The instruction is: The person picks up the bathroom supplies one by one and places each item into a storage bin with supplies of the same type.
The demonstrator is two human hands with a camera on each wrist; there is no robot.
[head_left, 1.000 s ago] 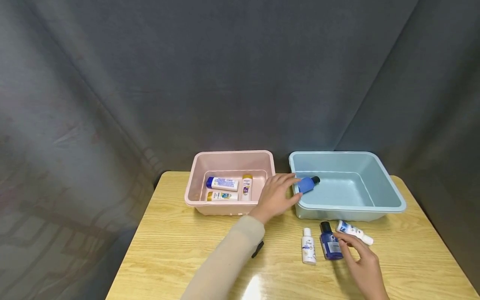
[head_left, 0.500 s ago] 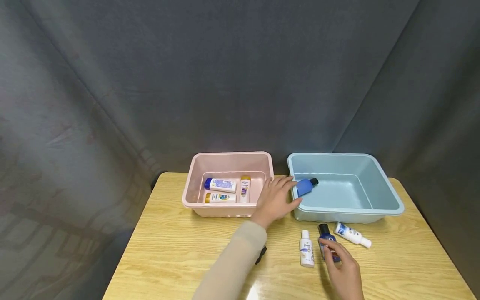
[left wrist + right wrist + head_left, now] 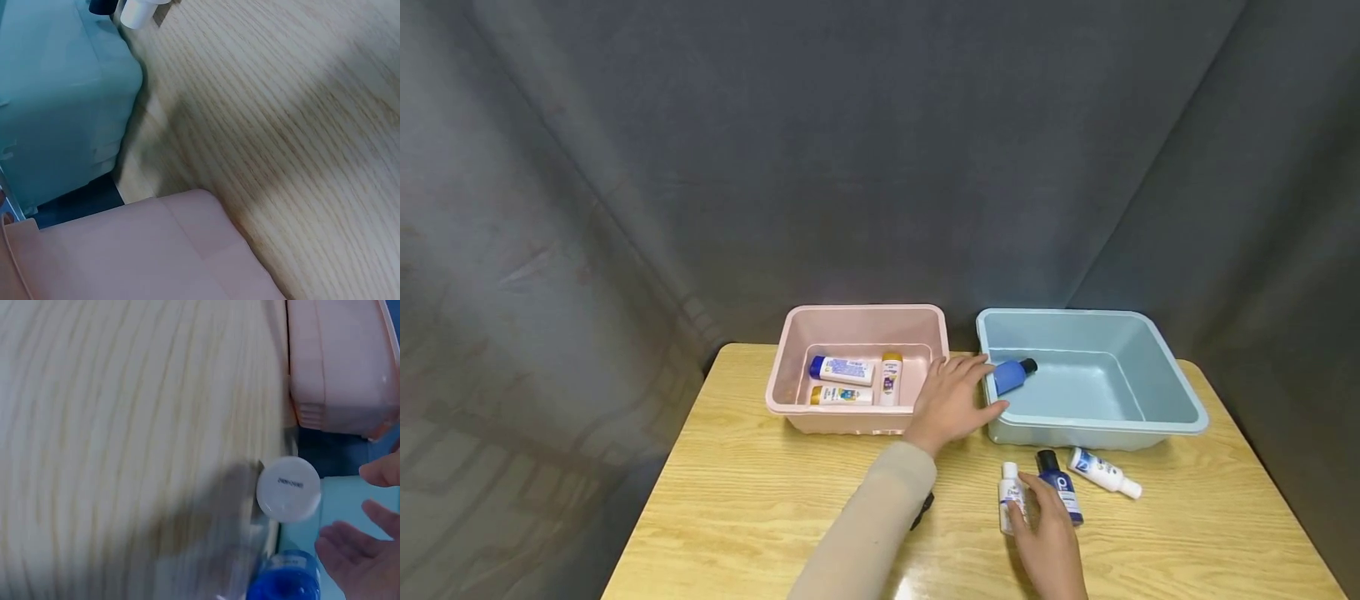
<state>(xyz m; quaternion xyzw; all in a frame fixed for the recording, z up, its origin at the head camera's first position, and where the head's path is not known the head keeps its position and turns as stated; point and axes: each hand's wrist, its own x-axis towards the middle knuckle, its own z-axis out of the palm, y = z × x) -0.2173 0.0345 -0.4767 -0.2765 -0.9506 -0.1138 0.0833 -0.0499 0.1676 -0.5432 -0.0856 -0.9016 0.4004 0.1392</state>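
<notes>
In the head view my left hand (image 3: 953, 398) rests where the pink bin (image 3: 853, 422) and the blue bin (image 3: 1097, 429) stand side by side. Its fingers are spread at their rims. Over a small white Dove bottle (image 3: 1011, 493) lying on the table hovers my right hand (image 3: 1051, 533), thumb and fingers parted. The right wrist view shows that hand's fingertips (image 3: 331, 540) apart from the white bottle's round base (image 3: 289, 489). A dark blue bottle (image 3: 1062, 487) with a black cap lies just right of it, partly covered by the hand.
Another white bottle (image 3: 1105, 473) lies slantwise before the blue bin. Inside that bin, a blue bottle (image 3: 1010, 377) leans at its left wall. Three small bottles, one of them white with a blue cap (image 3: 842, 370), lie in the pink bin. A grey curtain (image 3: 880, 167) hangs behind the table.
My right hand has moved left, from the dark blue bottle to above the white Dove bottle. My left hand stays at the bin rims. The bottles keep their places.
</notes>
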